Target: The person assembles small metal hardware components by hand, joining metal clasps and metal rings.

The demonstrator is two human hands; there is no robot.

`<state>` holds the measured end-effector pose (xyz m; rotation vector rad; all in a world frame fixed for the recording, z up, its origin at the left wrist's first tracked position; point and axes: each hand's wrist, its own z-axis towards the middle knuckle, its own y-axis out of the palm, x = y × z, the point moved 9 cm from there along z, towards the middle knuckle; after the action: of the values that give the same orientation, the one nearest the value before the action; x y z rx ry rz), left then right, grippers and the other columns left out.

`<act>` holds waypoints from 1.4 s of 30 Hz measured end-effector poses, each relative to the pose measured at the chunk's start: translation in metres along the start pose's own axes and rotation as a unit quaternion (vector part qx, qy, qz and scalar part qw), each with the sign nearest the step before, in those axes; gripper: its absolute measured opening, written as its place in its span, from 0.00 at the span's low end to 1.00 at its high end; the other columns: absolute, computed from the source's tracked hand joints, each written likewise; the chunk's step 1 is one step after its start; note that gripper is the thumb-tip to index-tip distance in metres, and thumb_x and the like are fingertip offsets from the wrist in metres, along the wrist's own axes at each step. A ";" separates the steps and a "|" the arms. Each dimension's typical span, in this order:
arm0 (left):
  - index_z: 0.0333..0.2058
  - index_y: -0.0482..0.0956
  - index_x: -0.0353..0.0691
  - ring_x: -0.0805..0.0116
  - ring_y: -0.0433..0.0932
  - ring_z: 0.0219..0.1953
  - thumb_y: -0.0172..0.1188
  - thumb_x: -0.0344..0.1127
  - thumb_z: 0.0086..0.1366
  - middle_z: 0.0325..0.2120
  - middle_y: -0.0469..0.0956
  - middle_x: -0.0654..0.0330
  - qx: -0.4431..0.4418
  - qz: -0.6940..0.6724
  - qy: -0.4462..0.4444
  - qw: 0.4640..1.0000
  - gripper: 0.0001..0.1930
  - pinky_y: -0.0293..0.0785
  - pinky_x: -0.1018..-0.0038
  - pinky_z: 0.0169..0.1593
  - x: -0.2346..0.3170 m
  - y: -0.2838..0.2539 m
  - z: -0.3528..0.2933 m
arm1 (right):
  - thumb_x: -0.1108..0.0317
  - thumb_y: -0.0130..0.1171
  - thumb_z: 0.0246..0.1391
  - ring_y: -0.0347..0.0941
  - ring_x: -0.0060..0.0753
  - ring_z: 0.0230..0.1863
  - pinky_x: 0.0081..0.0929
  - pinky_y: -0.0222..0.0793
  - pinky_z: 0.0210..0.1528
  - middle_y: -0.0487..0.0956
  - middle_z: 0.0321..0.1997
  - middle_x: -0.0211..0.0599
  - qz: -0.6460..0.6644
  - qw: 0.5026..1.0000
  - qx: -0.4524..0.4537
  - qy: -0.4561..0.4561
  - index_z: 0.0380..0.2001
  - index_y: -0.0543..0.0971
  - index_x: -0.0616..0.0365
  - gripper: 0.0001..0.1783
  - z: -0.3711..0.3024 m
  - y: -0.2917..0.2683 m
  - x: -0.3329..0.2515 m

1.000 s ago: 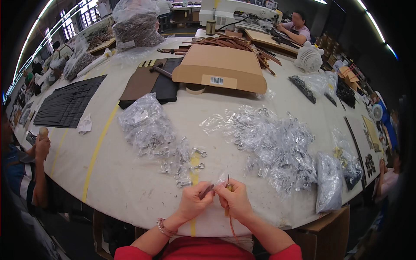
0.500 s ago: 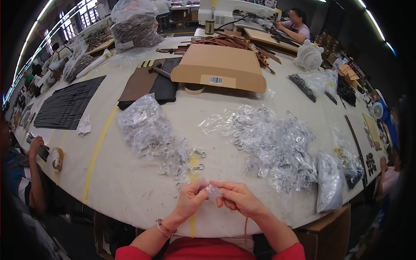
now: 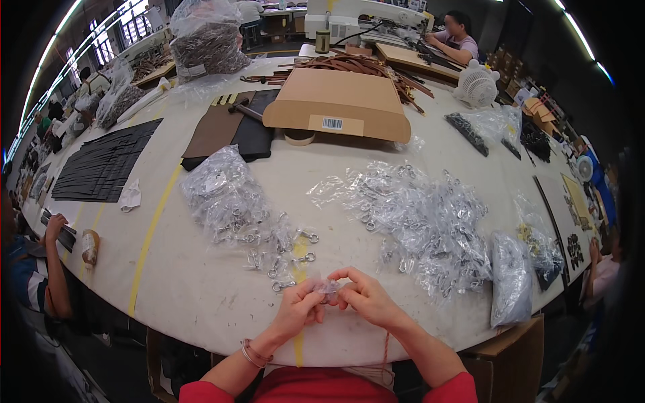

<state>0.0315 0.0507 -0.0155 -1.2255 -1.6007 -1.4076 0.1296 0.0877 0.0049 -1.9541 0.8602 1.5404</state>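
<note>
Over the near table edge, my left hand [image 3: 297, 313] pinches a small clear plastic bag [image 3: 326, 287]. My right hand [image 3: 366, 301] meets it from the other side, its index finger arched over the bag and its thumb close against it; what the bag contains is too small to make out. Just beyond my left hand lie loose metal hooks [image 3: 306, 258] with ring ends. They adjoin a heap of clear bags [image 3: 225, 191] on the left. A larger heap of small bagged metal hooks [image 3: 430, 232] spreads to the right.
A filled plastic packet [image 3: 510, 279] lies by the right edge. Further back are a cardboard box [image 3: 342, 97], a hammer [image 3: 248, 109], brown strips [image 3: 336, 64] and a white fan [image 3: 478, 84]. Black strips [image 3: 101, 161] cover the left side, where a co-worker's hand [image 3: 55, 227] shows.
My right index finger has lifted and arched over the bag, and the right hand has opened slightly. The bag looks more crumpled between my hands. At the left, the bottle has shifted slightly.
</note>
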 end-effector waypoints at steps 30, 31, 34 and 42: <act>0.27 0.76 0.32 0.80 0.72 0.25 0.53 0.29 0.57 0.21 0.76 0.63 0.082 0.182 0.052 0.979 0.06 0.67 0.83 0.29 0.035 -0.050 -0.014 | 0.66 0.57 0.44 0.68 0.23 0.22 0.21 0.62 0.24 0.73 0.22 0.37 -0.278 0.959 0.005 -0.060 0.26 0.73 0.61 0.09 0.033 0.016 -0.046; 0.27 0.76 0.32 0.80 0.72 0.25 0.53 0.29 0.57 0.21 0.76 0.63 0.084 0.182 0.053 0.978 0.06 0.67 0.83 0.29 0.037 -0.055 -0.015 | 0.66 0.57 0.44 0.70 0.29 0.25 0.25 0.64 0.27 0.73 0.25 0.39 -0.358 0.925 0.019 -0.123 0.28 0.73 0.59 0.09 0.029 0.016 -0.048; 0.24 0.75 0.33 0.79 0.71 0.21 0.54 0.29 0.57 0.20 0.75 0.62 0.129 0.074 0.035 0.988 0.06 0.66 0.84 0.25 0.038 -0.068 -0.020 | 0.67 0.56 0.43 0.71 0.40 0.31 0.33 0.66 0.32 0.72 0.30 0.40 -0.479 0.864 -0.008 -0.154 0.30 0.72 0.57 0.10 0.026 0.032 -0.027; 0.24 0.72 0.35 0.75 0.73 0.21 0.53 0.30 0.58 0.19 0.73 0.61 0.172 -0.116 0.026 0.978 0.06 0.72 0.79 0.24 0.026 -0.063 -0.012 | 0.76 0.55 0.40 0.70 0.37 0.27 0.29 0.66 0.27 0.71 0.28 0.38 -0.420 0.881 -0.004 -0.219 0.27 0.71 0.58 0.07 -0.005 0.030 -0.038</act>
<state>-0.0376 0.0456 -0.0112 -0.8150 -1.9031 -1.2188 0.1047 0.0702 0.0432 -1.5366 -0.1934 1.3195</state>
